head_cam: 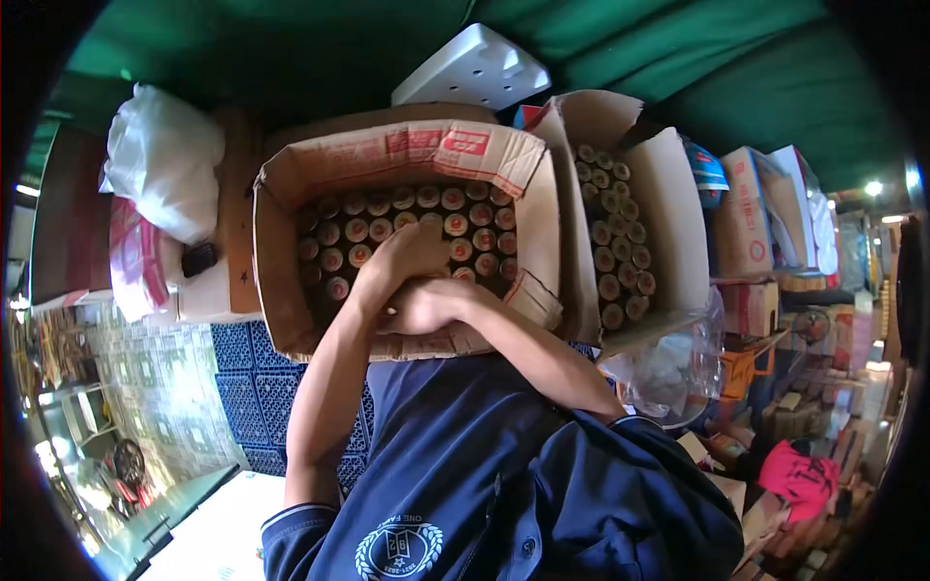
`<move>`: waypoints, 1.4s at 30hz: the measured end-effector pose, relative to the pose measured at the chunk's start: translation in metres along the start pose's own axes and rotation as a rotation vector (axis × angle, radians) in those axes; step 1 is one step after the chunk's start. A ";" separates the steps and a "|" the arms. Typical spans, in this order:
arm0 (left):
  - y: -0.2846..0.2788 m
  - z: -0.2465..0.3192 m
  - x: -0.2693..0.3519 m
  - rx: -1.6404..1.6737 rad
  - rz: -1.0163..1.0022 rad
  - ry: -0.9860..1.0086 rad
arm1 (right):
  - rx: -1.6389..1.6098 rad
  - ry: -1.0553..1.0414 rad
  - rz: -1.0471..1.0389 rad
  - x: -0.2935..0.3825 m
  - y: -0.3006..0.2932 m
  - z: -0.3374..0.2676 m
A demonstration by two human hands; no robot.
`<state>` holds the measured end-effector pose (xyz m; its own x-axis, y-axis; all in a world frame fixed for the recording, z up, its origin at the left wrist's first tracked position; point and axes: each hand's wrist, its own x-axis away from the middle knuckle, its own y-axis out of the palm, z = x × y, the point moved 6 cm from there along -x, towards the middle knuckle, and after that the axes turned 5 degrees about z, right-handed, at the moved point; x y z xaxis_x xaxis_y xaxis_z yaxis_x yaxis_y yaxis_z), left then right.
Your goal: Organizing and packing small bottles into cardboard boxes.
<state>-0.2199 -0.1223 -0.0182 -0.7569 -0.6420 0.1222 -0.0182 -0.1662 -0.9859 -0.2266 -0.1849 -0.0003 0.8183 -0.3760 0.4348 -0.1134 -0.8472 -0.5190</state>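
Note:
Straight before me stands an open cardboard box [407, 151] with rows of round-topped containers [455, 224]. Their pale lids carry red marks, and their sides are mostly hidden. My left hand [415, 250] reaches down among the lids near the middle of the box, fingers pointing down and hidden behind the hand. Nearer to me, my right hand [423, 305] is bent inward just below my left hand, inside the near wall. Whether either hand grips a container cannot be seen. A second open cardboard box [672, 240] to the right holds more round-topped containers [620, 250].
A filled white plastic bag [163, 163] sits to the left. Behind the boxes are a white foam piece [472, 69] and green sheeting [290, 51]. Blue plastic crates [258, 407] show below. At right are clear plastic [672, 374], more cartons [745, 210] and someone in a pink shirt [798, 479].

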 end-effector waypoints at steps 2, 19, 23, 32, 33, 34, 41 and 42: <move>-0.038 0.024 -0.020 0.035 0.189 0.093 | -0.022 -0.050 0.088 0.038 -0.024 -0.006; -0.015 0.109 -0.264 2.218 0.078 -0.634 | 0.122 0.799 1.178 0.282 -0.164 0.259; 0.018 0.108 -0.275 1.866 -0.039 -0.845 | 0.100 1.049 0.916 0.272 -0.142 0.312; 0.023 0.113 -0.272 1.673 -0.142 -0.732 | 0.153 0.949 1.026 0.261 -0.120 0.397; 0.022 0.113 -0.273 1.692 -0.141 -0.741 | 0.163 0.924 1.023 0.260 -0.120 0.397; 0.023 0.113 -0.271 1.760 -0.136 -0.802 | 0.154 0.876 1.034 0.259 -0.122 0.394; 0.021 0.104 -0.262 1.733 0.005 -1.009 | 0.057 0.715 1.041 0.259 -0.133 0.350; 0.022 0.103 -0.261 1.738 0.028 -1.004 | 0.073 0.691 1.043 0.259 -0.135 0.344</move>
<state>0.0449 -0.0354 -0.0596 -0.1694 -0.6649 0.7274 0.9832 -0.1654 0.0778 0.1946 -0.0383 -0.0708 -0.1114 -0.9909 0.0761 -0.4792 -0.0136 -0.8776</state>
